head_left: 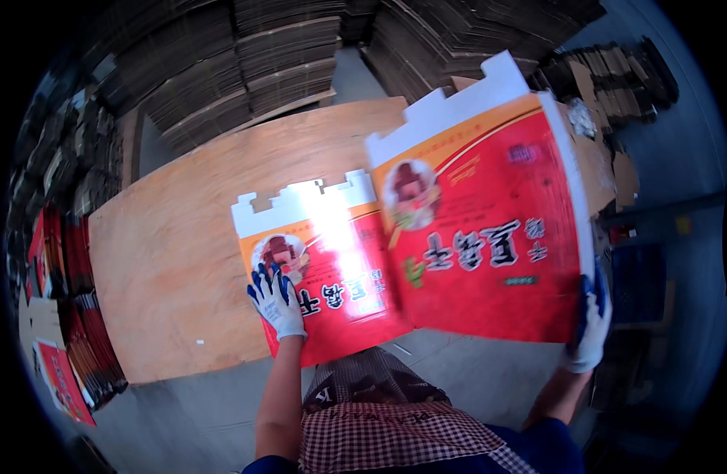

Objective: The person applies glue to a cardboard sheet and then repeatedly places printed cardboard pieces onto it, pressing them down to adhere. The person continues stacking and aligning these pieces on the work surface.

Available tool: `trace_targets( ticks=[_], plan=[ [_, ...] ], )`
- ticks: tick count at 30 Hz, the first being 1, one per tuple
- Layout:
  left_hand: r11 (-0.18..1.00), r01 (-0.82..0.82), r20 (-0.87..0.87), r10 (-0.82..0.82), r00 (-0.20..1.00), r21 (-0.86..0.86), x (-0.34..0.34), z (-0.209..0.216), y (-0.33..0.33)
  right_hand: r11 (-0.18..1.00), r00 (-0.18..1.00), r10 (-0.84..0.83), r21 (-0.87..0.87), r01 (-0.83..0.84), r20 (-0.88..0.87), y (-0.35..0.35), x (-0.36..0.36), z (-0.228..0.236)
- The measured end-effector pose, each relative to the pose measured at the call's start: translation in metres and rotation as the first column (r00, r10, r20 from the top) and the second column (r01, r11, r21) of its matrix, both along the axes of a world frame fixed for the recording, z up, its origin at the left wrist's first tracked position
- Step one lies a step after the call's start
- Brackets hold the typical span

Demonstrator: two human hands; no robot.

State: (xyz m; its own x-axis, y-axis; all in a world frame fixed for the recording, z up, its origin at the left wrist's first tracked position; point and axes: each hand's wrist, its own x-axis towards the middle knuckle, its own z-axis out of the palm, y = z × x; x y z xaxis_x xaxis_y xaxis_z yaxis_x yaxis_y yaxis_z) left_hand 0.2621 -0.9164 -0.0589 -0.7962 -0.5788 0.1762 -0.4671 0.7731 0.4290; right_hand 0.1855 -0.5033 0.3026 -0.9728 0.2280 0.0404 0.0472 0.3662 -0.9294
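Note:
Two flat printed carton blanks, red with an orange band and white notched flaps, are in front of me. The left carton blank (344,320) lies on the wooden table's near edge, glare across its upper part. My left hand (278,302), in a white and blue work glove, rests on its left side with fingers spread. To the right, a second carton blank (490,213) is raised and tilted, overlapping the first one's right edge. My right hand (593,324), gloved alike, grips its lower right edge; some fingers are hidden behind the board.
The plywood table (166,261) reaches away to the left. Tall stacks of brown cardboard (292,63) stand behind it. Red folded cartons (83,324) are piled at the left. More cardboard bundles (616,95) and a blue crate (638,280) are at the right.

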Motion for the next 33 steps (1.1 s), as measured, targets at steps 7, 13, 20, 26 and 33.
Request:
trace_targets(
  ticks=[7,13,20,26,33],
  plan=[
    [0.844,0.095,-0.320,0.095,0.943,0.529,0.020,0.005,-0.037,0.904,0.943,0.223,-0.414,-0.106,0.245,-0.036,0.015,-0.256],
    [0.989,0.027,0.022,-0.031,0.999,0.145,0.011,0.014,-0.026,0.950,0.889,0.292,-0.214,-0.227,0.353,-0.082,0.045,-0.340],
    [0.842,0.525,0.145,-0.538,0.830,0.119,-0.096,0.049,0.095,0.813,0.802,0.179,0.373,-0.447,0.571,-0.068,0.033,-0.325],
    [0.849,0.525,0.234,-0.500,0.834,-0.054,-0.108,0.018,0.111,0.664,0.999,0.000,0.748,-0.025,0.034,0.002,-0.075,-0.322],
    [0.859,0.509,0.279,-0.501,0.819,0.046,-0.109,0.024,0.110,0.970,0.881,0.236,-0.147,-0.192,0.410,0.009,-0.111,-0.276]
  ],
)
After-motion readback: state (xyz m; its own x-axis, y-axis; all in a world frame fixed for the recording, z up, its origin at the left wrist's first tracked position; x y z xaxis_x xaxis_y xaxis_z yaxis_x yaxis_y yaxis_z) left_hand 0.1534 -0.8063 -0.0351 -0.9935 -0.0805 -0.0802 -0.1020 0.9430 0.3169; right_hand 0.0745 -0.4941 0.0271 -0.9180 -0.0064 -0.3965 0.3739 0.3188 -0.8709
